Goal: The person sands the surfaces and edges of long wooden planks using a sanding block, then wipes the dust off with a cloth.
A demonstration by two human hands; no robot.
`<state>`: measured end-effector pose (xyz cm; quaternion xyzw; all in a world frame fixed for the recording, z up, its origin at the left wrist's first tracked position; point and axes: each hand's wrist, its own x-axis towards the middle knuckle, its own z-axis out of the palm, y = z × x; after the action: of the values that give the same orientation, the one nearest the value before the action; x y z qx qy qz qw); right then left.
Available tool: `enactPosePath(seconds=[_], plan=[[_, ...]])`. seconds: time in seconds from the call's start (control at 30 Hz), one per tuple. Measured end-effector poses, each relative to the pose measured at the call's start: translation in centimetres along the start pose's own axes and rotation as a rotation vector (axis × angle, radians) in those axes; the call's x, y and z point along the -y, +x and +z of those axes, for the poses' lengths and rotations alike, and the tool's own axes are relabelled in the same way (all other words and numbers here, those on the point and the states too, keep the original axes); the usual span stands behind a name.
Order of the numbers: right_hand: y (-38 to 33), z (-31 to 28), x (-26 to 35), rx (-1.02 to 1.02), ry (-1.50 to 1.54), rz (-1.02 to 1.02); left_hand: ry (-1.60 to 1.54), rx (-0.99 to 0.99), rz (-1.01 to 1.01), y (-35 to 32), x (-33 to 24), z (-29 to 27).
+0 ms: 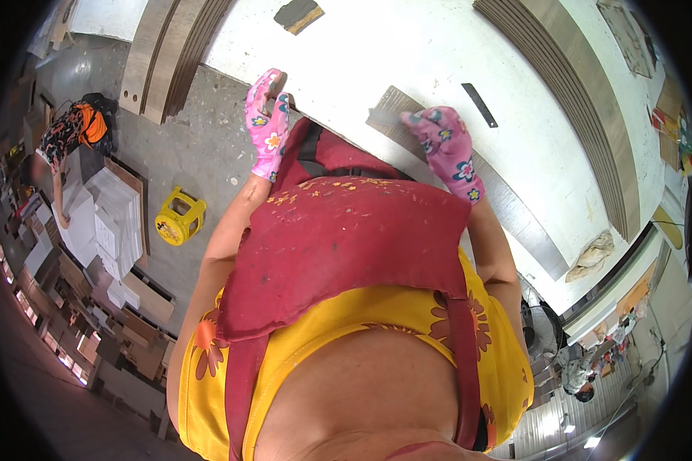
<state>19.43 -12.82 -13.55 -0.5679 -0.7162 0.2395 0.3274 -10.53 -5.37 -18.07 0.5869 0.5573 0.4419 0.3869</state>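
Observation:
Both my hands wear pink gloves with a flower print. My left hand point(269, 127) is raised beside the table's front edge, its thumb and fingers apart and nothing visible between them. Further right, my right hand point(444, 146) is over a long grey-brown wood-grain strip point(515, 203) that slants across the white tabletop point(354, 58). The fingers of this hand are curled in, slightly blurred, and what they hold, if anything, is hidden. Past the right hand lies a thin dark ruler-like strip point(480, 105), not touching it.
Stacked wood-grain boards point(573, 96) line the table's right side, and more boards point(178, 58) stand at the far left. A broken board piece point(298, 15) lies at the back. A yellow stool point(181, 217) stands on the floor. Another person point(73, 134) bends over white panels point(115, 223).

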Motion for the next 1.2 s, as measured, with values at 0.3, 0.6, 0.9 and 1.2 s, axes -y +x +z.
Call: enactPosePath(seconds=[0.3,0.6,0.9,1.2], plan=[[0.9,-1.4,-0.9,-0.029,0.065,0.055,0.02,-0.012,0.042,0.0,0.2,0.0],[0.8,-1.4,-1.4,-0.01,0.207,0.188,0.009,-0.022,0.047,0.0,0.4,0.0],[1.8,-1.9,-0.9,-0.002,0.023,0.104,-0.005,-0.011,0.015,0.0,0.3,0.1],[2.2,-2.4,-0.5,0.056,-0.143,-0.003,0.075,-0.113,0.027,-0.6,0.6,0.4]])
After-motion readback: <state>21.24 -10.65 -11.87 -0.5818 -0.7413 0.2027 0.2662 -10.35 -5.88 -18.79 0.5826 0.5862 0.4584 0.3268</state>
